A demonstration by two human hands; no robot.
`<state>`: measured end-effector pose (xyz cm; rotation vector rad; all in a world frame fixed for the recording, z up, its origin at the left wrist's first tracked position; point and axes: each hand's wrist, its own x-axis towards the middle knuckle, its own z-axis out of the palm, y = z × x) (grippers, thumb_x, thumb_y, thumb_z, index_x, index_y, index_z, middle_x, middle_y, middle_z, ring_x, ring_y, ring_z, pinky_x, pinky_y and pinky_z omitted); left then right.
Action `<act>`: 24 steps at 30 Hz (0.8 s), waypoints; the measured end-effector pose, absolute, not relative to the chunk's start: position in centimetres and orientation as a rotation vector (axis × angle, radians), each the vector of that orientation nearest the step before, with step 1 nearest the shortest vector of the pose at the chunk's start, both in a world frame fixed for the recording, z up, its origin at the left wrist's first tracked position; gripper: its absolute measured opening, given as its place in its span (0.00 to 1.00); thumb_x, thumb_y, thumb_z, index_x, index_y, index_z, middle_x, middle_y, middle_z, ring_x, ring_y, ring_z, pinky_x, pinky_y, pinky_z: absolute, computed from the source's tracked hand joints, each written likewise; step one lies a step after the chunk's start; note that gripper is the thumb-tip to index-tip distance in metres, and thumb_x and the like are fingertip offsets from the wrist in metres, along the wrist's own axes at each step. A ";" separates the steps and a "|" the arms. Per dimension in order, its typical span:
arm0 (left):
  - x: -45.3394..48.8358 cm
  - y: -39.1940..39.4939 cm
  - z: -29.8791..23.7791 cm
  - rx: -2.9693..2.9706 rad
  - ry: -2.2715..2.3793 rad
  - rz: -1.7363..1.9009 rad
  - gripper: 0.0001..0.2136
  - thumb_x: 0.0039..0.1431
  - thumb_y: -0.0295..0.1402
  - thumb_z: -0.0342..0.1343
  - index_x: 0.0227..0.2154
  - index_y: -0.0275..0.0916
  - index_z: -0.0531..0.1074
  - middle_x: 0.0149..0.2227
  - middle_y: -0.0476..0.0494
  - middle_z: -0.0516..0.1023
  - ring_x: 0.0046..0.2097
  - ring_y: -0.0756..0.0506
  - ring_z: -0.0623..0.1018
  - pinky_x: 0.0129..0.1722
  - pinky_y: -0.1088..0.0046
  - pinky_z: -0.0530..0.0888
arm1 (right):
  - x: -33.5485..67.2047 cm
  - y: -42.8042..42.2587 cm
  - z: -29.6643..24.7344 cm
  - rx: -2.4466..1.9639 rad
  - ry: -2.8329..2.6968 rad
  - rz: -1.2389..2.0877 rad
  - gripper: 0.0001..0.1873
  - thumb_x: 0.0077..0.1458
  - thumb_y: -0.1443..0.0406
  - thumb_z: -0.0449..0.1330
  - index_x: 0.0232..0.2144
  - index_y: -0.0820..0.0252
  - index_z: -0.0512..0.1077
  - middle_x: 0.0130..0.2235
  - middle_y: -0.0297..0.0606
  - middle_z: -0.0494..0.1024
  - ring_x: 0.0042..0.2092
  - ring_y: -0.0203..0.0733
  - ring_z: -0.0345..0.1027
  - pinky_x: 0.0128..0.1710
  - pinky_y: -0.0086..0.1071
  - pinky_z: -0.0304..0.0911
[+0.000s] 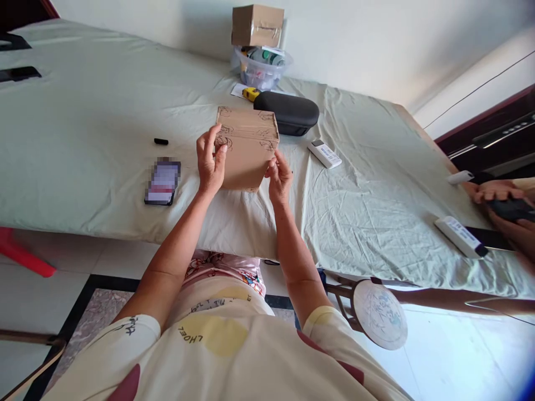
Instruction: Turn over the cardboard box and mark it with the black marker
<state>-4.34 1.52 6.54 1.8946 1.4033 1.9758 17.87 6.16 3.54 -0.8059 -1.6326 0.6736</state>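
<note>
Between my two hands is a brown cardboard box (244, 159) with dark scribbled drawings along its upper face. My left hand (212, 159) grips its left side, the thumb pressed on the near face. On the opposite side, the fingers of my right hand (279, 175) close on the lower right edge. Whether the box rests on the cloth or is lifted slightly, I cannot tell. Just behind it lie a black hard case (288, 111) and a yellow tape measure (251, 93). A white power bank-like device (325, 153) lies to the right.
A pale green cloth (96, 128) covers the table. Left are a phone (163, 182) and a small black piece (161, 141). At the wall, another carton (258, 25) sits above a clear tub (263, 72). Another person's hands (497, 190) hold a dark object at far right. A round stool (379, 313) stands below.
</note>
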 end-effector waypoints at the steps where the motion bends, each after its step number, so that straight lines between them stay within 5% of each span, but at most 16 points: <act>1: -4.4 1.6 6.3 1.890 1.394 1.976 0.33 0.71 0.61 0.41 0.73 0.53 0.55 0.69 0.37 0.64 0.71 0.36 0.65 0.70 0.56 0.64 | 17.9 6.0 3.0 -0.823 -1.598 0.718 0.34 0.68 0.38 0.50 0.66 0.43 0.70 0.39 0.36 0.75 0.34 0.38 0.70 0.39 0.38 0.75; 8: -4.2 2.0 2.8 1.736 1.442 1.959 0.36 0.70 0.60 0.46 0.75 0.53 0.48 0.71 0.37 0.62 0.73 0.38 0.64 0.69 0.62 0.67 | 18.1 5.0 1.8 -0.875 -1.546 0.850 0.36 0.63 0.36 0.57 0.62 0.46 0.75 0.30 0.30 0.69 0.31 0.36 0.65 0.35 0.33 0.71; 15: -4.6 1.7 -1.8 1.641 1.507 1.869 0.34 0.69 0.60 0.50 0.71 0.47 0.59 0.64 0.34 0.70 0.66 0.38 0.72 0.66 0.59 0.70 | 18.9 5.7 0.8 -0.897 -1.659 0.928 0.34 0.63 0.42 0.63 0.66 0.45 0.71 0.34 0.30 0.74 0.31 0.34 0.68 0.33 0.29 0.70; 24: -5.7 1.6 -3.0 1.634 1.660 1.739 0.29 0.68 0.55 0.56 0.63 0.41 0.68 0.58 0.33 0.78 0.58 0.38 0.79 0.60 0.61 0.76 | 18.9 4.5 0.3 -1.314 -2.083 0.530 0.41 0.61 0.64 0.62 0.74 0.51 0.57 0.44 0.39 0.83 0.44 0.44 0.76 0.50 0.41 0.73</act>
